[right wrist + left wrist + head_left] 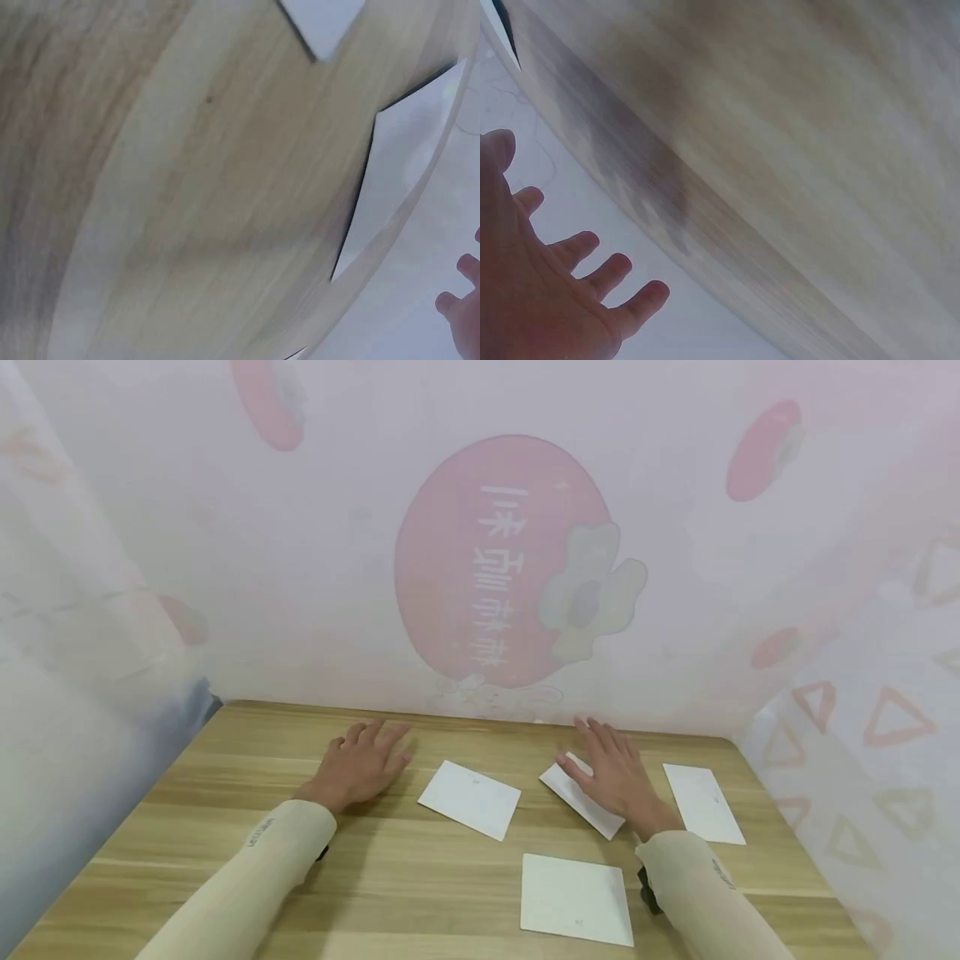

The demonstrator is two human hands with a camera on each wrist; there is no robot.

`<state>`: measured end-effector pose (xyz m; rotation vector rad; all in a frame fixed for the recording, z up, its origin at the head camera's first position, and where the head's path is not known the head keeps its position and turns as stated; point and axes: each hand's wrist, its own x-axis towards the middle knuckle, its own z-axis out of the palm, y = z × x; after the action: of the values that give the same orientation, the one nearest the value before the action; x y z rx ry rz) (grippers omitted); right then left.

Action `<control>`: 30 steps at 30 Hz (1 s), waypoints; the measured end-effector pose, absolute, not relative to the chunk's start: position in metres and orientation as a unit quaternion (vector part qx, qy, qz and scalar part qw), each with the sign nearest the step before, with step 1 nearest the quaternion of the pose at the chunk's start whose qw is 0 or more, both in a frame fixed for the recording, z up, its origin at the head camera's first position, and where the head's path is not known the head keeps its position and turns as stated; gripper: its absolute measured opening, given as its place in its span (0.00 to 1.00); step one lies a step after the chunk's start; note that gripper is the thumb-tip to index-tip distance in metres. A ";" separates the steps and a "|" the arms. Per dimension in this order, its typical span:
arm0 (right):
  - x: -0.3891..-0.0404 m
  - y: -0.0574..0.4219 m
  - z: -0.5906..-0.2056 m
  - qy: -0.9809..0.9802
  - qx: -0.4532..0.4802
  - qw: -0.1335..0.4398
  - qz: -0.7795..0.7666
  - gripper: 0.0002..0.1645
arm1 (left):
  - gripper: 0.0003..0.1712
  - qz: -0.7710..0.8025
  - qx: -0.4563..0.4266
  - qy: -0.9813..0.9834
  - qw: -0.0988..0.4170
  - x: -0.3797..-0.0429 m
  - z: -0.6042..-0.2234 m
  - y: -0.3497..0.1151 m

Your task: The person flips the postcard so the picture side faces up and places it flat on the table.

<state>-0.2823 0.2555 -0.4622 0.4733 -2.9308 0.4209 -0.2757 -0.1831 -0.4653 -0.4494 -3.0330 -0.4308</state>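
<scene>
My left hand [358, 766] is held over the back left of the wooden table [390, 893], fingers spread and nothing in them. In the left wrist view its relaxed fingers [609, 276] show against the pale backdrop. My right hand [611, 772] reaches over a white card [581, 797] at the back right and hides part of it; its fingers are extended and hold nothing. Between the hands lies another white card [471, 799]. A larger white card [576, 900] lies nearer the front. One more white card [703, 803] is to the right of the right hand.
A pale printed curtain [315, 568] with a large pink circle rises just behind the table's far edge. More curtain [870, 760] hangs along the right side, and white fabric [67, 735] along the left. Small marks show on some cards.
</scene>
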 end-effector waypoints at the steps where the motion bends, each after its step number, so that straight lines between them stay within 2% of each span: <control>1: -0.282 0.256 -0.462 -0.974 0.159 0.073 0.142 0.53 | 0.36 -0.141 -0.146 -0.979 0.021 -0.274 -0.462 -0.181; 16: -0.277 0.260 -0.459 -0.971 0.173 0.093 0.135 0.51 | 0.38 -0.142 -0.169 -0.975 0.019 -0.273 -0.464 -0.173; 30: -0.265 0.262 -0.454 -0.967 0.182 0.099 0.146 0.51 | 0.35 -0.128 -0.186 -0.974 0.021 -0.255 -0.451 -0.161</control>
<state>-0.2646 0.2615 -0.4539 0.5376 -2.8620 0.4324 -0.2548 -0.1612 -0.4506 -0.5775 -3.0190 -0.3980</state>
